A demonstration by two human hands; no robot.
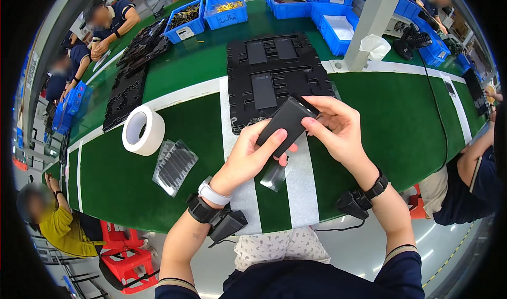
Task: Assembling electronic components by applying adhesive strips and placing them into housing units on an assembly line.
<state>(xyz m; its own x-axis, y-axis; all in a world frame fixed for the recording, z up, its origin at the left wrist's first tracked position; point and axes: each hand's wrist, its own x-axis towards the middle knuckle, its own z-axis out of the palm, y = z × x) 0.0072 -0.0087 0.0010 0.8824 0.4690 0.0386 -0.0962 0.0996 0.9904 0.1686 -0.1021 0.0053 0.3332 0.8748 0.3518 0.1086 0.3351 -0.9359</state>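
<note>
I hold a flat black rectangular part (287, 120) above the green table, in front of me. My left hand (248, 156) grips its lower end, thumb on top. My right hand (338, 130) pinches its upper right corner with thumb and fingers. A small clear plastic film (273, 176) hangs or lies just under my left hand. Behind the part sits a black moulded tray (274, 74) with a few similar flat black parts in its pockets.
A roll of white tape (142, 130) and a clear bag of black strips (174, 166) lie to the left. Stacked black trays (132, 72) and blue bins (227, 8) stand farther back. A grey post (372, 24) rises at the right. Other people sit around the table.
</note>
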